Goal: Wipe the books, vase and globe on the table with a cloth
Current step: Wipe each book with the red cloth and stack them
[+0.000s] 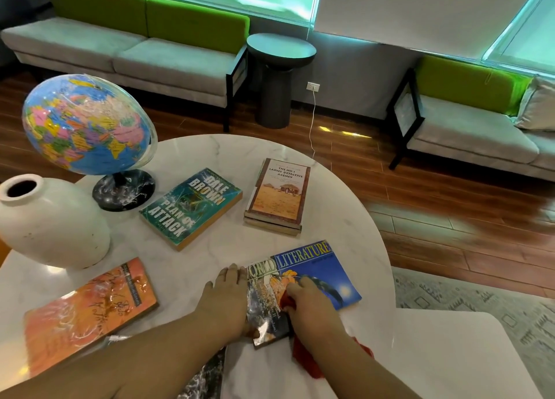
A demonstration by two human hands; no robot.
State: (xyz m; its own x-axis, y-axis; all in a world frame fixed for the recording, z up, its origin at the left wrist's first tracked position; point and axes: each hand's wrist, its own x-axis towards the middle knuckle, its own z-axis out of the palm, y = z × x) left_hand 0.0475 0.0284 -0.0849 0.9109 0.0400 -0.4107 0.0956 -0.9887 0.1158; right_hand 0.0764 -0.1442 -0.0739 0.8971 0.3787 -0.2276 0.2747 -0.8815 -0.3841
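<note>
Red cloth [304,359] crumpled in right hand [312,305] fingers, glossy paperback [315,266] beneath, left hand [225,299] fingers flat alongside

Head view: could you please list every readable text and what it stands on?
"DALE BROWN", "PLAN OF ATTACK": teal book.
"THE NO 1 LADIES DETECTIVE AGENCY": top book of the stack.
"ORLD LITERATURE": blue book, first letter unclear.
Too blurred to read: orange book, globe labels, small cover print.

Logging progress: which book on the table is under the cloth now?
The blue World Literature book, the only one under a hand: the right hand holds the red cloth on it, the left hand rests at its edge.
</note>
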